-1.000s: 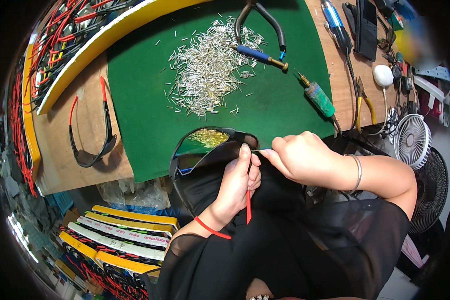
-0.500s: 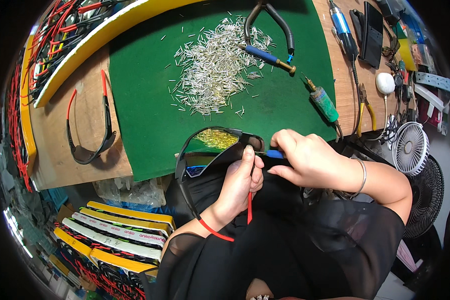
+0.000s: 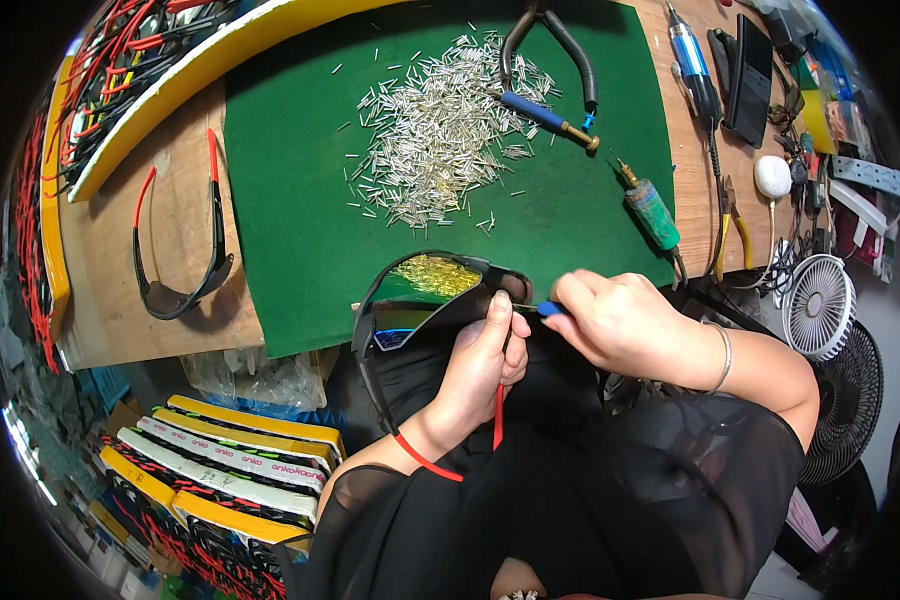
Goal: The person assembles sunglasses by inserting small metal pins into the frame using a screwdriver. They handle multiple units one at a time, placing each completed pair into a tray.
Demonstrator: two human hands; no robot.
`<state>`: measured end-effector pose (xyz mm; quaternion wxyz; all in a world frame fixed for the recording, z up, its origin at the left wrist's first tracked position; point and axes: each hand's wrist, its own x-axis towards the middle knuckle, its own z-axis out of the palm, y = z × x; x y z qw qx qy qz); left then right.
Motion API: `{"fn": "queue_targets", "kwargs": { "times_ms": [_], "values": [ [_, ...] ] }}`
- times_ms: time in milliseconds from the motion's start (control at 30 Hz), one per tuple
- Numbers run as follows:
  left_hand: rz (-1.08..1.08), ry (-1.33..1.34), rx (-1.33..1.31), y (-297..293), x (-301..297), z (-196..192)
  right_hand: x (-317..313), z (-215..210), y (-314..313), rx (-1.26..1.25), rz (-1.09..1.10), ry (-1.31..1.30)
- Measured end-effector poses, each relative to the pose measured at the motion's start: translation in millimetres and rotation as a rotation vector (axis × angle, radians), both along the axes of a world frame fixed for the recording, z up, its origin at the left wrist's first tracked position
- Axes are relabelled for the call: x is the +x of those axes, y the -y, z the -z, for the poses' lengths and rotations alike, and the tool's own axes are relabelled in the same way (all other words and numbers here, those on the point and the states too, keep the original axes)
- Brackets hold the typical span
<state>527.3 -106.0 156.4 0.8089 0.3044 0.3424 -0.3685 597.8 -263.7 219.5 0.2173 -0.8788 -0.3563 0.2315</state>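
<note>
My left hand [image 3: 482,350] is closed on a pair of black wraparound sunglasses [image 3: 368,375] with red temple tips, held just off the near edge of the green mat [image 3: 295,215]. Its thumb presses near the hinge at the right end of the frame. A lens mirrors the pins in yellow. My right hand [image 3: 620,318] grips the blue handle of a thin screwdriver [image 3: 548,309], which points left at that hinge. Fingers hide most of the handle, and I cannot make out where the tip sits.
A heap of small silver metal pins [image 3: 430,145] covers the mat's middle. Beyond it lie a blue-handled tool [image 3: 535,110], pliers [image 3: 575,60] and a green-handled tool [image 3: 652,213]. More sunglasses [image 3: 175,303] rest on wood at left. Yellow-handled pliers [image 3: 742,240] and a white fan [image 3: 820,305] are right.
My right hand has turned around the screwdriver, and less of its blue handle shows. The left hand keeps its hold on the sunglasses. The whole view has shifted slightly.
</note>
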Motion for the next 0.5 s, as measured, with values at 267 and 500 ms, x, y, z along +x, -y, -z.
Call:
{"fn": "queue_targets", "kwargs": {
  "times_ms": [267,500],
  "values": [
    [0.003,-0.002,0.005,0.2,1.2,-1.8,0.3,-1.2,1.4,-0.08,-0.008,-0.043],
    [0.014,-0.01,0.026,0.0,3.3,-6.5,-2.4,2.1,2.0,-0.128,-0.026,0.005]
  ]
}}
